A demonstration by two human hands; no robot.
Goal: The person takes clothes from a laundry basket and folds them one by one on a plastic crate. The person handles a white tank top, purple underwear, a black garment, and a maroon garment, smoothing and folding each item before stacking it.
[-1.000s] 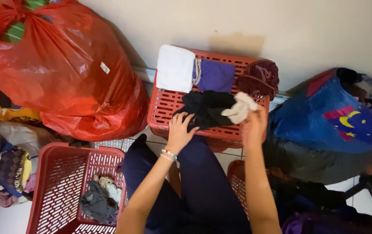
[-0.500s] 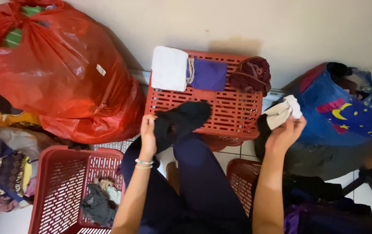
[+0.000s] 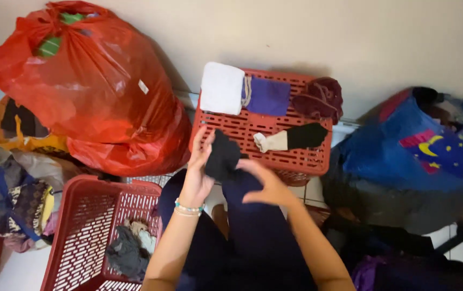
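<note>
So compared with half a second back, the small black cloth piece (image 3: 221, 156) is now gathered up between both hands, right at the near edge of the upturned red slatted plastic basket (image 3: 312, 161) that's serving as a work surface. Before, it hung long from the left hand alone while the right hand was off to the right side holding the cream-and-black sock. That sock (image 3: 288, 138) now lies flat on the basket top, right of the hands, let go.

The left hand (image 3: 199, 167), beaded bracelet on the wrist, has its fingers up against the left side of the black piece, gripping it. The right hand (image 3: 266, 180) is cupped under and beside it, fingers curled on the lower edge. I'd say both are grasping it, bunching or folding it small.

Along the far edge of the basket sit a folded white cloth (image 3: 221, 88), a folded purple cloth (image 3: 268, 96) and a crumpled maroon item (image 3: 320, 98). A big red plastic bag (image 3: 96, 91) is far left, a second red basket (image 3: 80, 237) with a few rags sits near left, and a blue star-patterned bag (image 3: 425, 151) is on the right.

Reads like one item's been put down and the next is being handled.
</note>
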